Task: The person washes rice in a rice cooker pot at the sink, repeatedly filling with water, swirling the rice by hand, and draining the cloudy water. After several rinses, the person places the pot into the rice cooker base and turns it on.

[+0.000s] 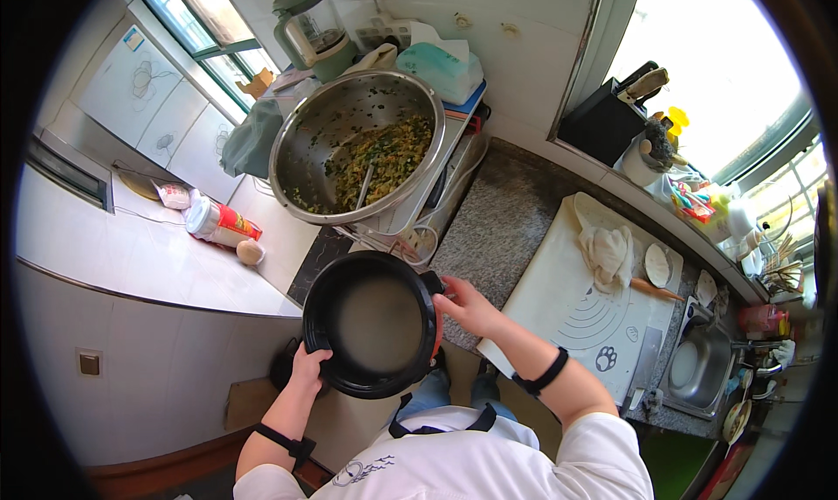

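Note:
Between both hands I hold a round black pot (380,323) with cloudy liquid in it, in front of my body above the floor. My left hand (308,368) grips its lower left side handle, thumb over the rim. On the opposite side, my right hand (463,303) grips the other handle near the reddish outer wall. Just beyond the pot stands a large stainless steel bowl (308,153) of chopped green and yellow filling (393,153). A spoon handle (364,187) sticks up out of the filling.
To the right, a kneading mat (556,284) bears a crumpled cloth (609,254), a rolling pin (656,289) and a cleaver (645,366). Beyond it is a steel sink (704,369). A blender (314,32) and tissue pack (438,65) stand behind the bowl. A knife block (602,120) occupies the windowsill.

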A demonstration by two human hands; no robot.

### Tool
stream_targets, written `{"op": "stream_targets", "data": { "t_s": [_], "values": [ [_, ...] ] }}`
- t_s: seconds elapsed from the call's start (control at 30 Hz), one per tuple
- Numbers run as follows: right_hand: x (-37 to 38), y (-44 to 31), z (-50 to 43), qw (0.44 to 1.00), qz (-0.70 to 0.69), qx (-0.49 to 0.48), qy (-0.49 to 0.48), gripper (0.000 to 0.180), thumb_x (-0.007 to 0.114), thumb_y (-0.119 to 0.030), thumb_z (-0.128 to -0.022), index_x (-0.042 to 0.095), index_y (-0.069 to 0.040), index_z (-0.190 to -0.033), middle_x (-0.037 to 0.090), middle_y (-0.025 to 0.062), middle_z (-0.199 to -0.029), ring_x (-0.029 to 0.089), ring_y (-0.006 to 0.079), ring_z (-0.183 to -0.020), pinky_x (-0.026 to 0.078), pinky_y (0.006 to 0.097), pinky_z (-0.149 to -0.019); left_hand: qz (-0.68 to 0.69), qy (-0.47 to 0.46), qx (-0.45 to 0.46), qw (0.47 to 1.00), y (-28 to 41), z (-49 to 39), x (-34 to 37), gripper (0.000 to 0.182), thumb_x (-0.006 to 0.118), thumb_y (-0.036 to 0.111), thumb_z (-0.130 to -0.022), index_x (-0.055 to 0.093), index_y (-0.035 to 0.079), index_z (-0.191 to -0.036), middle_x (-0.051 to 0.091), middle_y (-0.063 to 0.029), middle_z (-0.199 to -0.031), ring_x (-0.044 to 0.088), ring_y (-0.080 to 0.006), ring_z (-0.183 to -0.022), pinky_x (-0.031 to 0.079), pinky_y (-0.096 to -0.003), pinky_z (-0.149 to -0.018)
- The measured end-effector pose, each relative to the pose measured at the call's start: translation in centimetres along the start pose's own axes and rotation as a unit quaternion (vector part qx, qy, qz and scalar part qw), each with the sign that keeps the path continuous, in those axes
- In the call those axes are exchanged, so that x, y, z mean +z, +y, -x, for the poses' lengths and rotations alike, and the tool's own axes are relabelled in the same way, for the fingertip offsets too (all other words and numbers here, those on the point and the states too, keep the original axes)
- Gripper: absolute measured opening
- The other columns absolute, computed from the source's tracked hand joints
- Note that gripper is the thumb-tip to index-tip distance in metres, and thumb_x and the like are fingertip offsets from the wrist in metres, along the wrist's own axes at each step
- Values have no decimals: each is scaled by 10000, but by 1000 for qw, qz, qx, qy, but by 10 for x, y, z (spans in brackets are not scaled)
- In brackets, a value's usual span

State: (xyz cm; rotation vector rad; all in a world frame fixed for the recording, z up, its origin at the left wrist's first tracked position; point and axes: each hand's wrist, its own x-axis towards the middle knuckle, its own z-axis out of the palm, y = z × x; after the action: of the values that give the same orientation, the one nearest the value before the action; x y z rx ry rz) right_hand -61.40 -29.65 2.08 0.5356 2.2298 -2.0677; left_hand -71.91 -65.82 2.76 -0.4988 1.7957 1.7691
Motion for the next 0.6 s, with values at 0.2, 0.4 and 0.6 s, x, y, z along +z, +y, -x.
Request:
{"op": "stream_targets", "data": {
  "t_s": [0.2,0.4,0.6],
  "values": [
    [17,-11,-23,998,51,35,35,809,741,-487,-737,461,135,-1172,542,291,-1149,566,364,-1070,461,387,-910,4,6,-6,1000,0,11,11,426,599,-99,-698,541,20,-1103,606,-78,-957,591,-234,-890,493,-357,-811],
    [-5,-7,-7,994,72,20,85,730,741,-439,-743,490,118,-1142,602,255,-1066,606,326,-1002,486,374,-862,-23,-20,23,999,4,29,34,416,626,-76,-729,540,8,-1128,613,-90,-986,603,-234,-874,504,-358,-791],
    [-37,-5,8,990,86,34,109,777,740,-446,-726,484,123,-1188,592,279,-1118,596,369,-1048,479,383,-891,-17,-32,1,999,-4,41,63,419,651,-46,-795,514,-1,-1189,614,-120,-1087,605,-264,-988,499,-392,-881]
  ]
}}
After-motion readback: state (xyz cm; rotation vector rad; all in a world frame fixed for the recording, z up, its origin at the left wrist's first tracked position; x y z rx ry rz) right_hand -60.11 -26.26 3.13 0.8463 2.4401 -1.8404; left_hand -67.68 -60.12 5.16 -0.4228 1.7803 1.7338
